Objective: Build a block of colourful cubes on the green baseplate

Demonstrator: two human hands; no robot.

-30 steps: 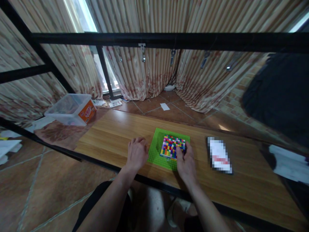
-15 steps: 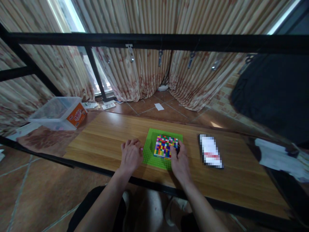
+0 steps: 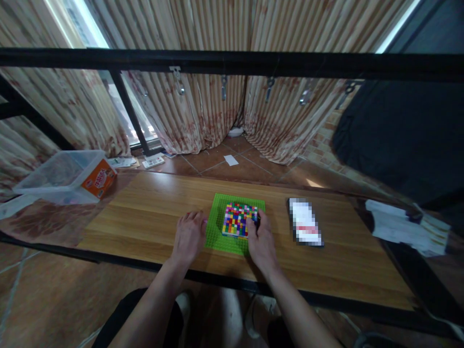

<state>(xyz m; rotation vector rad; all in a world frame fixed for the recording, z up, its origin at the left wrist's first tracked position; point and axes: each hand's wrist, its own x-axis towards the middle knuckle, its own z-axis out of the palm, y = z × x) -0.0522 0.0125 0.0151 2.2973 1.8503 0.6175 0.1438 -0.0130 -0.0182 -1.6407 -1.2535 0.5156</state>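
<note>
Multicoloured brick block over green baseplate, right hand pinching it between thumb and fingers! Left hand just left of baseplate, fingers curled, pink bit at tips, can't tell if pinched.

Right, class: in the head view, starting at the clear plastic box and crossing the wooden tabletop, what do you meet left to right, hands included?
Clear plastic box with orange label → left hand → block of small multicoloured bricks → right hand → black-edged phone-like device → white papers.
</note>
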